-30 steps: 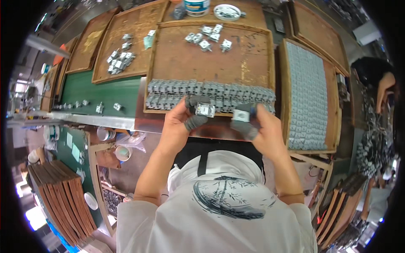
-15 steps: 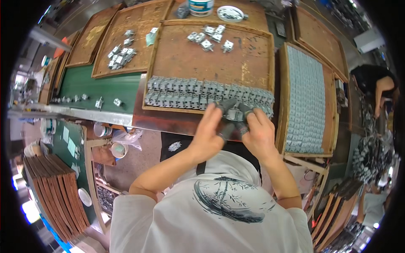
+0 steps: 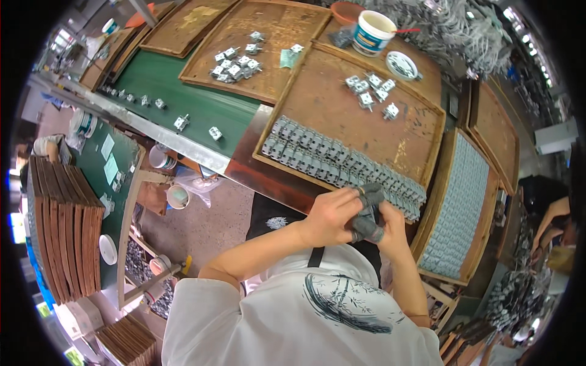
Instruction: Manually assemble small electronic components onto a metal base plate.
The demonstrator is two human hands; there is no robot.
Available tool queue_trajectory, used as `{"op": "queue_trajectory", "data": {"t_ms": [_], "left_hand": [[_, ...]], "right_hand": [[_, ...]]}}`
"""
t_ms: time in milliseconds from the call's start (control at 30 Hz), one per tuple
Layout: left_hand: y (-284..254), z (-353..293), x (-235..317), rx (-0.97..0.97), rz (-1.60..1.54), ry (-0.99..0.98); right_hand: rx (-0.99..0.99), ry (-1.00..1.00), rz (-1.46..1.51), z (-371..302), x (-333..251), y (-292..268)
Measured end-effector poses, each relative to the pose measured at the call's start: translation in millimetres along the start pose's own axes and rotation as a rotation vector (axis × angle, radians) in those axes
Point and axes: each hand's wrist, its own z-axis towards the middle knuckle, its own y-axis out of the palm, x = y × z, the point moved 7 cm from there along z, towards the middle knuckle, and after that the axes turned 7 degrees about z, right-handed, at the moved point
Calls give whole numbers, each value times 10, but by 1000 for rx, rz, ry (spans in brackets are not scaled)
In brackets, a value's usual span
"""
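Note:
My left hand [image 3: 334, 215] and my right hand [image 3: 391, 229] meet just off the near right edge of a wooden tray [image 3: 354, 70]. Dark grey covers wrap several of their fingertips. Both hands are closed, with fingers pressed together; whatever lies between them is hidden. Beside them in the tray, small silvery metal parts [image 3: 329, 148] stand packed in two long rows along the near side. A loose group of similar parts [image 3: 365, 100] lies toward the tray's far side.
Left of the tray, a green belt surface [image 3: 201, 107] carries scattered parts. Another wooden tray [image 3: 278, 24] holds a pile of parts. A filled tray [image 3: 455, 207] stands at right. Behind are a white bucket [image 3: 373, 33] and a round lid [image 3: 401, 65] with small pieces.
The view has turned, so the trays appear slanted. My hands have drawn back from the rows toward my body, and the metal part seen between my fingers earlier is now covered.

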Motion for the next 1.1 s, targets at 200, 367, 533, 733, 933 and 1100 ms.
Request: {"op": "queue_trajectory", "data": {"t_ms": [200,367,533,733,933,1100], "left_hand": [[-315,-56,-299,-87,99,-17],[-1299,156,-1227,-78,368,-420],[-1571,178,-2173,-257,42,-665],[-1492,383,-2384,-469,181,-452],[-1379,445,-2474,-617,53,-589],[-1286,368,-2530,-702,137,-606]], "right_hand": [[-76,29,-87,221,-7,229],[-60,141,-84,353,107,252],[-164,273,64,367,263,432],[-184,223,-30,345,229,479],[-158,245,3,268,374,394],[-153,240,37,212,432,384]]}}
